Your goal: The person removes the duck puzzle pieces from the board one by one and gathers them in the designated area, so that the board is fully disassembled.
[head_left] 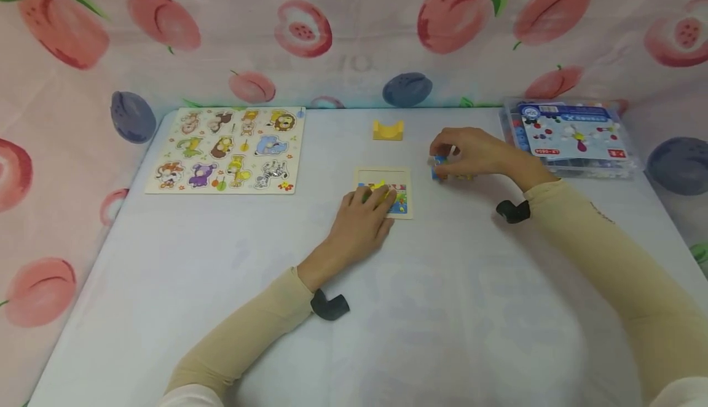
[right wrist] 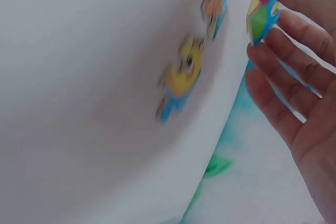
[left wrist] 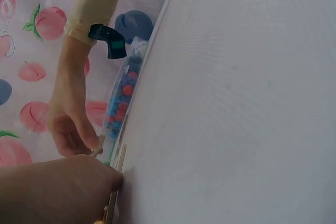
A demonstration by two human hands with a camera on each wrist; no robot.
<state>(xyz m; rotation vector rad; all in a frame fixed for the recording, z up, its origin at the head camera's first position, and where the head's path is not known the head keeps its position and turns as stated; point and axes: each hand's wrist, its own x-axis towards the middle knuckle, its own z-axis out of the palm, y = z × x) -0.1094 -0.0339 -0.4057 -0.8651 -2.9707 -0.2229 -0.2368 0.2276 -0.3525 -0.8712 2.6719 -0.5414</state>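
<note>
My left hand rests over a small wooden jigsaw puzzle, its fingers spread across the lower part and hiding some of the picture. The upper strip of the pale frame shows no picture pieces. In the right wrist view, my right hand pinches a jigsaw piece, coloured green, blue and red, between thumb and fingertips, above the table. Two more pieces lie near it: a yellow-faced jigsaw piece and a blue and orange one. The left wrist view shows the puzzle's thin edge beside the left hand.
A yellow notched stand stands behind the puzzle. At the back left lies an animal peg board. A clear plastic case with a blue label and coloured balls sits at the back right, near the patterned cloth wall.
</note>
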